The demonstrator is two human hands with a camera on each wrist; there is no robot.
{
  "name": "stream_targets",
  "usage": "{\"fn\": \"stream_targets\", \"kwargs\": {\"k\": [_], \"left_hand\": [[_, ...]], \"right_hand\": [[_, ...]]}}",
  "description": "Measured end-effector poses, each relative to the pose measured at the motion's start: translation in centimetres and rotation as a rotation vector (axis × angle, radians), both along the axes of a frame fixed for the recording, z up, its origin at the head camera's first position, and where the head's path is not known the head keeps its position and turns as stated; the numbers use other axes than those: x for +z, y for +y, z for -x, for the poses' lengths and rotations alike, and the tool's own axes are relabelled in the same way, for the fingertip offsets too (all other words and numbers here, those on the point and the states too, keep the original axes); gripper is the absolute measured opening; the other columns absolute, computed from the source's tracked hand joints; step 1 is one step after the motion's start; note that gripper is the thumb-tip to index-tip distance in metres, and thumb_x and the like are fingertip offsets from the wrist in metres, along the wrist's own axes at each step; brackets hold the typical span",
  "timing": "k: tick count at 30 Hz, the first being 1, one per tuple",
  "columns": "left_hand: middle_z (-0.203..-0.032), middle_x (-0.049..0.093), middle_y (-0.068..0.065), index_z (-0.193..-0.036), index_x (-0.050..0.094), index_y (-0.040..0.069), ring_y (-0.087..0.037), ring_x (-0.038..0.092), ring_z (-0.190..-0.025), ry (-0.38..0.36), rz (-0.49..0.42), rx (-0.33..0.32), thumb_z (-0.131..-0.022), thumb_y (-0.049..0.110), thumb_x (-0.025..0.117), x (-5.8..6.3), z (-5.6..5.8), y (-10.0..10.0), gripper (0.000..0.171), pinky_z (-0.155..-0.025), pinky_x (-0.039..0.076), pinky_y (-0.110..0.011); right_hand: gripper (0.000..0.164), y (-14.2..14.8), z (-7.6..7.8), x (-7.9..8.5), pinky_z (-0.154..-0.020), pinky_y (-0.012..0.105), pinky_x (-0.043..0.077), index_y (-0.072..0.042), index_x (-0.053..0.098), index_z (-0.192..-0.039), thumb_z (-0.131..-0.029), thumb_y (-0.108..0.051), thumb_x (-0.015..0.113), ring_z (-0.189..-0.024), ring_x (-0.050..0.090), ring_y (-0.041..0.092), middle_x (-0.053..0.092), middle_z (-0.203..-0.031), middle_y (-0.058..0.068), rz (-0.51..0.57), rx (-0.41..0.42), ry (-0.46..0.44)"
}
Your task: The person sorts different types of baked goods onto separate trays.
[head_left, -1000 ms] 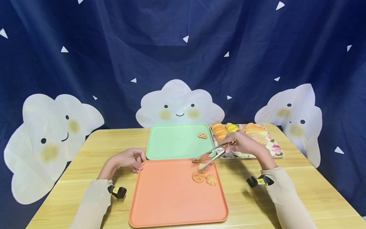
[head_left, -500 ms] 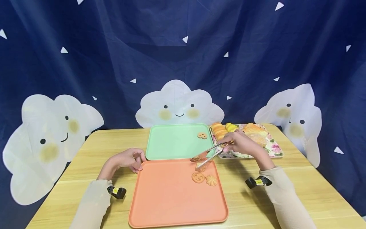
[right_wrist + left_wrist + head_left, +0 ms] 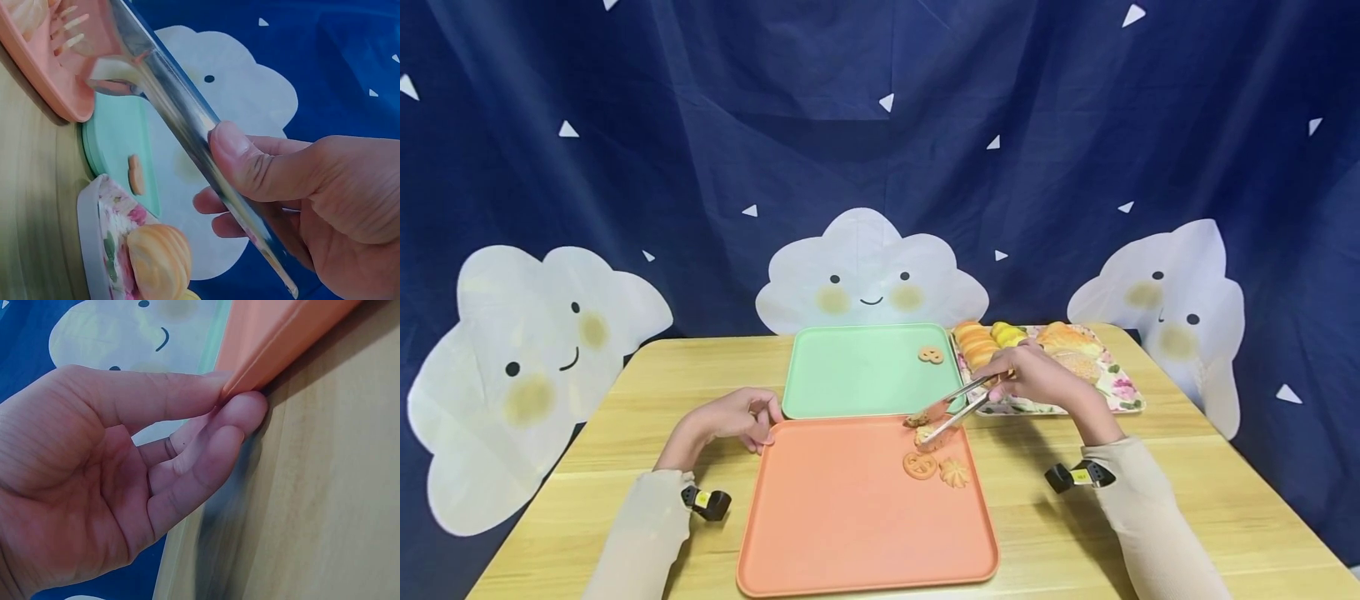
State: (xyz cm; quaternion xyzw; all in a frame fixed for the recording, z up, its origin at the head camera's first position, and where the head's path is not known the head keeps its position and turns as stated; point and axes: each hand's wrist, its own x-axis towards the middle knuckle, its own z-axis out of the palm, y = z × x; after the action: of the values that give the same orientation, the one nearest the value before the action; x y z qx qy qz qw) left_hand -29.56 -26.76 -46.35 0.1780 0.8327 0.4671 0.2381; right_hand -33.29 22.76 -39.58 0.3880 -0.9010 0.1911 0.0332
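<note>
My left hand (image 3: 741, 417) pinches the far left corner of the orange tray (image 3: 850, 533), thumb on the rim and fingertips beneath it in the left wrist view. My right hand (image 3: 1037, 373) holds metal tongs (image 3: 181, 119), thumb along one arm and fingers on the other side. The tongs' ends reach over the orange tray's far right corner, on either side of a small pale cookie (image 3: 922, 435). Just nearer lie a round pretzel-like cookie (image 3: 920, 466) and a flower-shaped cookie (image 3: 955, 472). In the right wrist view, a tong end shows pale tines (image 3: 70, 31).
A mint green tray (image 3: 857, 375) stands behind the orange one, with a pretzel-shaped cookie (image 3: 931, 355) at its right. To the right, partly behind my right hand, a floral tray (image 3: 1123, 392) holds several breads (image 3: 976, 343). A dark blue curtain (image 3: 880, 158) hangs behind the table (image 3: 692, 362).
The tongs' ends have shifted slightly left and back right around the pale cookie, which sits a little further left than at first. My left hand stays at the tray corner.
</note>
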Motion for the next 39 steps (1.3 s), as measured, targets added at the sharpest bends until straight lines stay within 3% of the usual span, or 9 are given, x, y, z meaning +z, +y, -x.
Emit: {"fn": "stream_targets", "kwargs": {"k": [14, 23, 28, 39], "left_hand": [[-0.074, 0.056, -0.005, -0.102, 0.058, -0.01, -0.022, 0.068, -0.068, 0.002, -0.008, -0.003, -0.08, -0.004, 0.069, 0.0, 0.1, 0.1, 0.025, -0.061, 0.058, -0.031], [-0.074, 0.057, -0.005, -0.102, 0.057, -0.011, -0.021, 0.069, -0.068, 0.004, -0.005, -0.003, -0.08, -0.004, 0.069, 0.0, 0.1, 0.0, 0.026, -0.061, 0.058, -0.031], [-0.073, 0.057, -0.004, -0.101, 0.058, -0.01, -0.021, 0.069, -0.067, 0.008, -0.001, -0.003, -0.08, -0.005, 0.069, 0.0, 0.2, -0.1, 0.025, -0.06, 0.057, -0.03], [-0.072, 0.057, -0.004, -0.102, 0.057, -0.01, -0.021, 0.068, -0.066, 0.006, -0.004, -0.005, -0.08, -0.005, 0.068, -0.1, 0.1, -0.1, 0.025, -0.059, 0.057, -0.029]], "right_hand": [[0.034, -0.5, -0.3, -0.2, -0.08, 0.034, 0.028, -0.015, 0.082, -0.107, -0.073, -0.015, 0.084, -0.072, 0.055, 0.0, 0.071, -0.079, -0.013, -0.007, -0.029, 0.058], [0.036, -0.5, -0.3, 0.1, -0.08, 0.037, 0.028, -0.012, 0.081, -0.108, -0.072, -0.014, 0.084, -0.069, 0.05, 0.005, 0.073, -0.081, -0.004, 0.041, -0.033, 0.127], [0.034, -0.7, -0.2, 0.2, -0.082, 0.042, 0.03, -0.011, 0.081, -0.107, -0.073, -0.014, 0.083, -0.068, 0.05, 0.009, 0.067, -0.074, -0.005, 0.095, -0.08, 0.214], [0.032, -2.2, -0.1, -0.1, -0.088, 0.055, 0.035, -0.011, 0.08, -0.109, -0.078, -0.016, 0.083, -0.073, 0.058, 0.022, 0.073, -0.082, 0.006, 0.178, -0.229, 0.449]]}}
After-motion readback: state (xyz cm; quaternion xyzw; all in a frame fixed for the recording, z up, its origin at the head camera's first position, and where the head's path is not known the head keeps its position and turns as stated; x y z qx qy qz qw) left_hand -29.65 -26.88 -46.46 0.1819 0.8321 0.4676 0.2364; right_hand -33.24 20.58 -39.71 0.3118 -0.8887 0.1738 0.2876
